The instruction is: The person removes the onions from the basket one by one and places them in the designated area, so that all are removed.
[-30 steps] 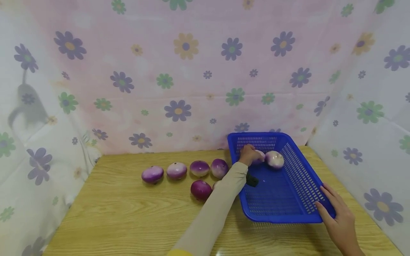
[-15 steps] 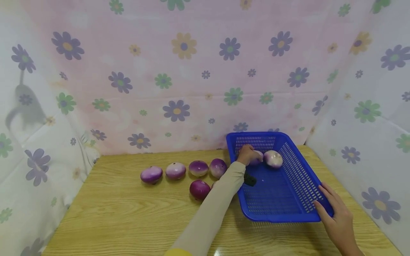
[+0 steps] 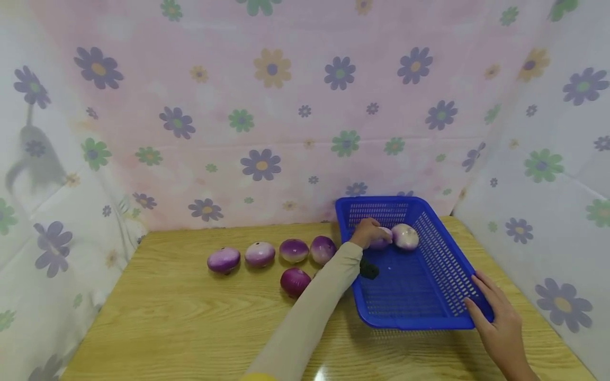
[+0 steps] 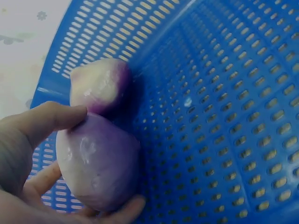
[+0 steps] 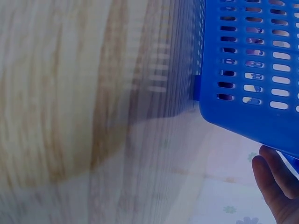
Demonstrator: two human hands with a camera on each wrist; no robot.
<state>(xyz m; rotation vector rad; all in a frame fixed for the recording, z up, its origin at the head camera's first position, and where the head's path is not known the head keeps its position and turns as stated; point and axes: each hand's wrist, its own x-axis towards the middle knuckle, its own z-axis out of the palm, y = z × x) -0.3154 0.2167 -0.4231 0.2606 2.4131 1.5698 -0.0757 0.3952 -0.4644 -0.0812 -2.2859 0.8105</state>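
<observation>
My left hand reaches into the blue plastic basket and grips a purple-and-white onion near the back left wall. In the left wrist view the thumb lies on its upper side and the fingers curve beneath it. A second, paler onion sits right beside it, touching or almost touching. My right hand holds the basket's front right corner, thumb over the rim and fingers along the outer side. In the right wrist view only some fingertips show by the basket's rim.
Left of the basket, several onions stand on the wooden table: a back row, with a dark purple onion in front. My left sleeve partly hides another. Flowered cloth walls the table at the back and sides.
The head view shifts slightly to the left. My left hand stays at the onion and moves only a little, showing more of its purple side. The right hand keeps its hold on the basket.
</observation>
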